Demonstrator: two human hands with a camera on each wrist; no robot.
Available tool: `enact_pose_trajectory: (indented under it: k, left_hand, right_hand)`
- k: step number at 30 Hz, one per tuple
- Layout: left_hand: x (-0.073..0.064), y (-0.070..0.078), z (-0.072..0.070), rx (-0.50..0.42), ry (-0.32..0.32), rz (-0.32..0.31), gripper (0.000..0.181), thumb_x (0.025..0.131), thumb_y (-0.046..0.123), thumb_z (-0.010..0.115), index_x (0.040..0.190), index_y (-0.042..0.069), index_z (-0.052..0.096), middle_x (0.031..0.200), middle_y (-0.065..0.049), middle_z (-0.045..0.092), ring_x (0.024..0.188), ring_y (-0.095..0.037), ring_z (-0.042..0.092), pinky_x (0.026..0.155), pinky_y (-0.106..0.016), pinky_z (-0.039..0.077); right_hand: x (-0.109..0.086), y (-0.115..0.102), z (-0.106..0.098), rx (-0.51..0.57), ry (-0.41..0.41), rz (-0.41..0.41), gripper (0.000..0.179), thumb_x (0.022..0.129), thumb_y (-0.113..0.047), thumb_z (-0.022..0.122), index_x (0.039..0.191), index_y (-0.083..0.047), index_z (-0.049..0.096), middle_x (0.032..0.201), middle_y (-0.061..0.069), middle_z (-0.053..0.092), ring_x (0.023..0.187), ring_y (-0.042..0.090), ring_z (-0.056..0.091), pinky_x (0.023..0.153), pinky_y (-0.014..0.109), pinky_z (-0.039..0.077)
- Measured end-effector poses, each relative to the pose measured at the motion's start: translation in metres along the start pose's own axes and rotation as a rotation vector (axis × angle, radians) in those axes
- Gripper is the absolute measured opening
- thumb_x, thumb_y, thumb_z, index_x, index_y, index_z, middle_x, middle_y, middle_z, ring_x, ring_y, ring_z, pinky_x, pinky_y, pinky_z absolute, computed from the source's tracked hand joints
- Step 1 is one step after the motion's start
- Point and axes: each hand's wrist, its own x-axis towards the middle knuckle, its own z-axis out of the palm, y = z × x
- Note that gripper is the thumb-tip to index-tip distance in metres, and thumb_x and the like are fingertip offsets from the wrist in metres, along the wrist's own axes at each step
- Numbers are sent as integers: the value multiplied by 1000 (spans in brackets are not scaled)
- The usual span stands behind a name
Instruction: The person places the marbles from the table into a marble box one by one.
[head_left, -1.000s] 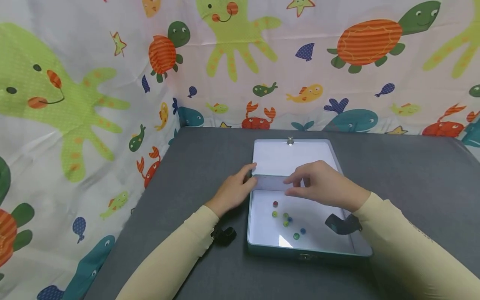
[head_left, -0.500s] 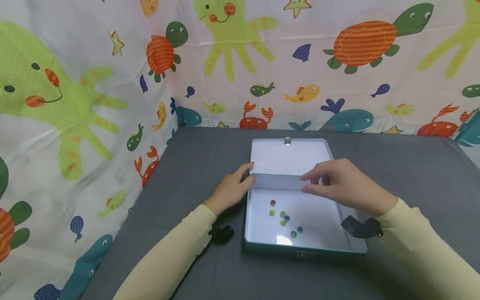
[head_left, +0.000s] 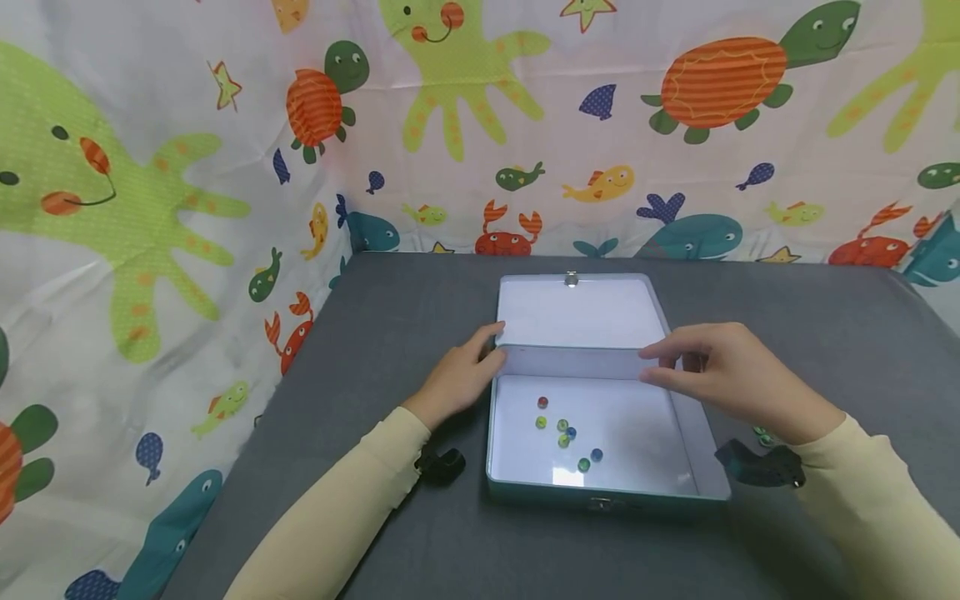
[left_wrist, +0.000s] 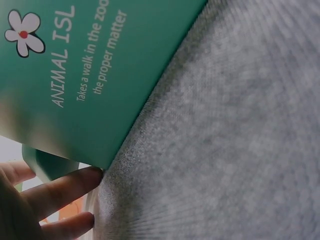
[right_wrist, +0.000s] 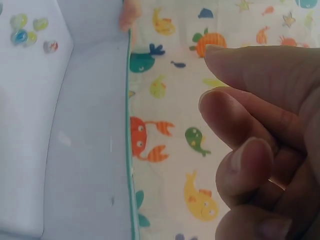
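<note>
A green tin box (head_left: 600, 493) with a white inside stands with its lid (head_left: 573, 308) folded back. Several small glass marbles (head_left: 563, 442) in red, yellow-green, blue and green lie on its floor, mostly left of centre. My left hand (head_left: 459, 379) is at the box's back left corner by the hinge, its fingers nearly straight; the left wrist view shows a fingertip (left_wrist: 95, 172) touching that corner. Over the box's right wall hovers my right hand (head_left: 723, 371), fingers loosely bent, with nothing between thumb and index finger in the right wrist view.
A small green cluster (head_left: 763, 435) lies on the grey table (head_left: 420, 542) right of the box, partly behind the right forearm. A metal clasp (head_left: 572, 279) sits on the lid's far edge. A printed sea-animal curtain (head_left: 450, 200) hangs behind and left.
My right hand has moved right, from above the middle of the box to its right wall, uncovering the green cluster on the table. The left hand stays at the hinge corner.
</note>
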Motion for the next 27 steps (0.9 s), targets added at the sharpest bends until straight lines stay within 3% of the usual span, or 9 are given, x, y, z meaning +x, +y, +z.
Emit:
enact_pose_trajectory:
  k: [5, 8, 12, 16, 21, 27]
  left_hand:
    - [-1, 0, 1, -5, 3, -3, 63, 103, 53, 42, 163, 33, 40, 137, -12, 67, 98, -27, 60, 85, -44, 46]
    - [-2, -1, 2, -10, 4, -4, 63, 103, 54, 42, 162, 34, 40, 141, -11, 65, 101, -27, 59, 87, -46, 46]
    - [-4, -4, 3, -3, 6, -21, 63, 103, 54, 41, 162, 34, 40, 131, -12, 68, 98, -27, 59, 85, -44, 46]
    - [-5, -6, 3, 1, 12, -31, 62, 102, 54, 41, 161, 34, 41, 133, -11, 68, 97, -27, 59, 84, -44, 46]
    - [-1, -2, 3, -10, 15, -11, 63, 102, 54, 41, 162, 33, 41, 143, -10, 63, 103, -26, 60, 88, -46, 47]
    - [1, 1, 2, -9, 14, -12, 63, 102, 53, 42, 162, 32, 40, 142, -10, 64, 105, -25, 61, 90, -46, 48]
  right_hand:
    - [-12, 13, -4, -8, 19, 45, 28, 88, -20, 87, 113, -9, 82, 81, -4, 69, 67, 14, 54, 57, 26, 47]
    - [-20, 23, -6, -8, 21, 75, 28, 89, -20, 85, 114, -9, 82, 83, -2, 69, 68, 14, 55, 58, 26, 48]
    - [-28, 36, -5, -9, 18, 109, 29, 92, -24, 83, 116, -7, 81, 87, -1, 71, 69, 14, 55, 57, 26, 48]
    - [-36, 48, -3, -3, 25, 148, 31, 93, -27, 82, 117, -8, 80, 92, 1, 73, 71, 15, 56, 57, 27, 49]
    - [-48, 61, -7, -5, 63, 198, 32, 93, -29, 82, 118, -9, 80, 96, 4, 74, 70, 15, 57, 56, 28, 49]
    - [-59, 77, -5, -14, 123, 257, 35, 95, -31, 80, 118, -5, 79, 96, 10, 74, 65, 15, 55, 52, 29, 45]
